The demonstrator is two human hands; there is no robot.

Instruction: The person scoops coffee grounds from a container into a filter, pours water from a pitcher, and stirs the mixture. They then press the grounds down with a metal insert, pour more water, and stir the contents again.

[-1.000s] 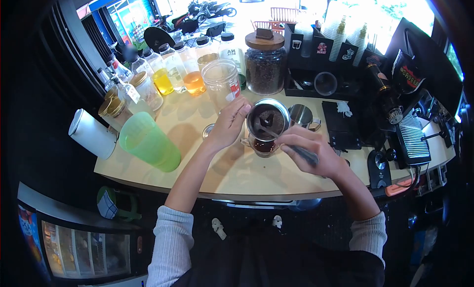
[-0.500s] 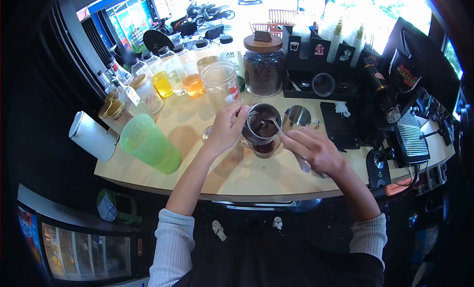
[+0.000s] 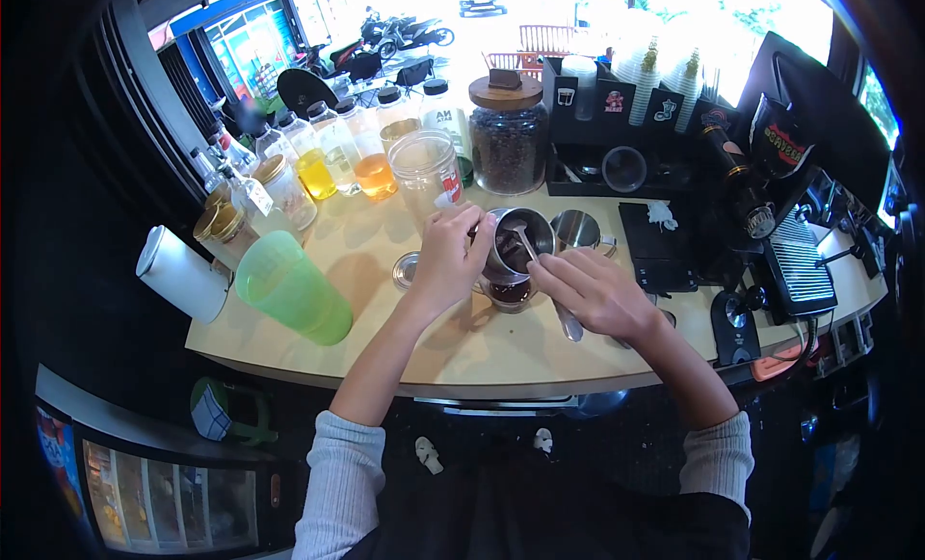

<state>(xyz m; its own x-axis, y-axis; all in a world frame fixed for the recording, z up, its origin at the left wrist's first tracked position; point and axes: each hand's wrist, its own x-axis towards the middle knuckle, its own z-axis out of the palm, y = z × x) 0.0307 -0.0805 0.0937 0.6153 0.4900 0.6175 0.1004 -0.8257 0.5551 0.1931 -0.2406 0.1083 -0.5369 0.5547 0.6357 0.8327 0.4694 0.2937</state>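
Note:
My left hand (image 3: 451,254) is closed on the side of a small stainless-steel milk pitcher (image 3: 545,238), probably at its handle, which the fingers hide. The pitcher is tilted, with dark brown residue inside. In my right hand (image 3: 599,292) is a metal spoon (image 3: 521,240), its upper end inside the pitcher. Directly below the pitcher stands a glass cup (image 3: 508,296) holding dark liquid, partly covered from view. A second steel pitcher (image 3: 576,229) stands just to the right. Left of my left hand lies a round metal lid (image 3: 406,270), near an open clear jar (image 3: 422,165).
A green plastic pitcher (image 3: 294,288) and a white container (image 3: 181,273) stand at the left. Bottles of syrup (image 3: 374,178) and a jar of coffee beans (image 3: 508,141) line the back. A black cup organizer (image 3: 578,180) and an espresso machine (image 3: 805,266) occupy the right.
The steel pitcher has tipped further toward the right. The spoon and my right hand have shifted slightly left, and the spoon's end now shows higher inside the pitcher.

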